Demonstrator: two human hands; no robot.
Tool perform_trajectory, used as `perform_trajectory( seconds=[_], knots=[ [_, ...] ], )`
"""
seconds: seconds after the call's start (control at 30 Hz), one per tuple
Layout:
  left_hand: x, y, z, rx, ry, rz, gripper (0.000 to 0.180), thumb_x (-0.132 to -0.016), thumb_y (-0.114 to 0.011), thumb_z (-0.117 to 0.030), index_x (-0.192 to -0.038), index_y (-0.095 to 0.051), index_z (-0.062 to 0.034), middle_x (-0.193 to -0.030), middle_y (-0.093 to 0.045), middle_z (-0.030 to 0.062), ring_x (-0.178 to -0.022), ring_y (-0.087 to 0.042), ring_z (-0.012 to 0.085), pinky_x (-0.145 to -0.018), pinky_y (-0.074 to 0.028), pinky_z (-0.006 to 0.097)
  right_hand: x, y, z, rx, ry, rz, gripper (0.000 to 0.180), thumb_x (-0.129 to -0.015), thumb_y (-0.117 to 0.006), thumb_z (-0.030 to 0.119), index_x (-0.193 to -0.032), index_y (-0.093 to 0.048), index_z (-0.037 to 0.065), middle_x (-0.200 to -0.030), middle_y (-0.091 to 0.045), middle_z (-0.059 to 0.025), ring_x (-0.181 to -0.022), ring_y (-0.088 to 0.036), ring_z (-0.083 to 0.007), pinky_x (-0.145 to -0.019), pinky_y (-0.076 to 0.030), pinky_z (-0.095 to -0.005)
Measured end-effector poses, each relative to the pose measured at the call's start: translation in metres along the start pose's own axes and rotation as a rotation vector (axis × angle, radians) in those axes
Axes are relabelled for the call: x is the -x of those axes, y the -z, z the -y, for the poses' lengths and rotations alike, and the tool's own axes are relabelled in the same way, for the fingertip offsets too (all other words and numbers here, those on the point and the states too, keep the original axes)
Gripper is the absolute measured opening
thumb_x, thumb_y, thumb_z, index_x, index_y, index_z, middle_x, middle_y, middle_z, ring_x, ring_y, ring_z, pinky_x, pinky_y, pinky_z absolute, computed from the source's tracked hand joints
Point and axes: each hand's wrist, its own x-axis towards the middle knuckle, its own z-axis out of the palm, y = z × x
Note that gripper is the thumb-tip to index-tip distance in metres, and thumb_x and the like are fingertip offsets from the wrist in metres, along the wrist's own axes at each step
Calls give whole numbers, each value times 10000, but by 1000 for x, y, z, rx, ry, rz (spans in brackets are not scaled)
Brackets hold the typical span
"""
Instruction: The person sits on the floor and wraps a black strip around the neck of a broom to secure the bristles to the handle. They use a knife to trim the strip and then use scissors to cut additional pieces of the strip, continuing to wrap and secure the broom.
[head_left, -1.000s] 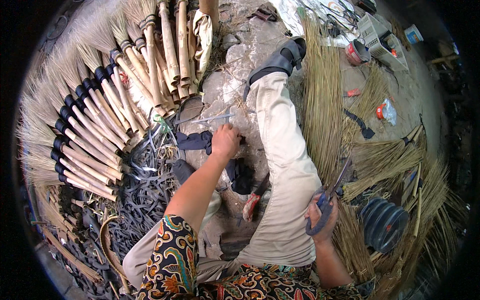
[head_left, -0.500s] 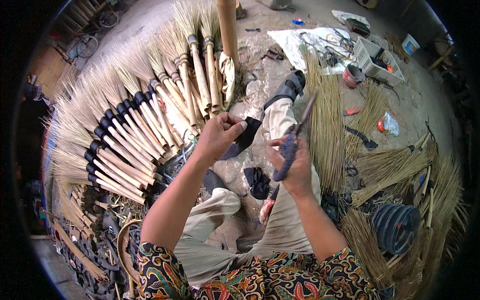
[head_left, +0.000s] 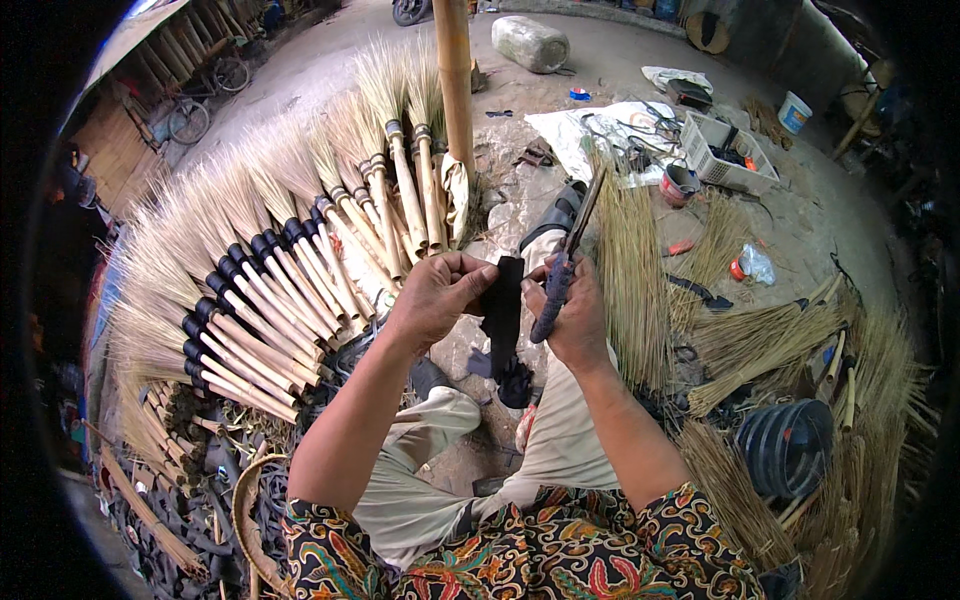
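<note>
Your left hand (head_left: 440, 302) pinches the black strip (head_left: 506, 312) between thumb and fingers; it hangs between your two hands, in front of your chest. Your right hand (head_left: 578, 322) is closed around the scissors (head_left: 582, 222), blades pointing up and away; whether its fingertips touch the strip, you cannot tell. Beneath lies dark cloth (head_left: 515, 386). Brooms (head_left: 265, 290) fan out to your left; straw (head_left: 632, 290) lies to your right, the crate (head_left: 722, 166) beyond.

Both forearms (head_left: 350, 415) reach forward; the left hand (head_left: 436, 300) pinches, and the right hand (head_left: 580, 325) (quite near it) is curled
</note>
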Motion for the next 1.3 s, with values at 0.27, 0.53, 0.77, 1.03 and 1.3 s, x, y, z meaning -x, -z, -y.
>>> perform_trajectory(
  seconds=[0.27,0.53,0.77,1.03,1.3],
  knots=[
    [13,-14,-14,55,25,73,213,-1020,-725,-221,-1020,-712,-8,-861,-728,16,-744,-665,94,-658,-574,272,6,0,4,49,31,61,466,-898,-822,72,-1238,-504,43,-1018,-617,-35,-932,-620,-120,-855,-522,-267],
    [19,-3,-19,-71,-66,-32,293,-1066,-650,-314,-1094,-592,-28,-871,-539,-21,-740,-548,87,-645,-599,317,-7,17,7,-28,-121,-45,324,-915,-765,88,-1146,-548,20,-983,-644,-69,-847,-653,-140,-751,-544,-290],
    [6,-12,-23,83,-177,11,278,-1110,-560,-305,-1165,-530,-34,-968,-514,-6,-866,-548,89,-813,-614,347,-26,21,4,-312,-287,-145,381,-869,-794,65,-1197,-607,11,-1040,-606,-37,-876,-623,-149,-802,-527,-316],
    [1,-14,-41,-75,-177,50,294,-1116,-539,-340,-1172,-537,-52,-948,-584,-1,-846,-561,83,-754,-563,290,-30,15,-6,-293,-173,-22,355,-870,-827,94,-1135,-594,52,-927,-612,-1,-815,-589,-124,-759,-504,-289],
    [-13,-10,-39,-84,-255,-10,289,-1116,-544,-328,-1196,-536,-51,-932,-617,-5,-843,-596,85,-791,-576,282,-47,33,-24,202,60,-172,371,-814,-797,92,-1077,-542,32,-880,-615,-71,-786,-627,-211,-763,-514,-351]
  ],
)
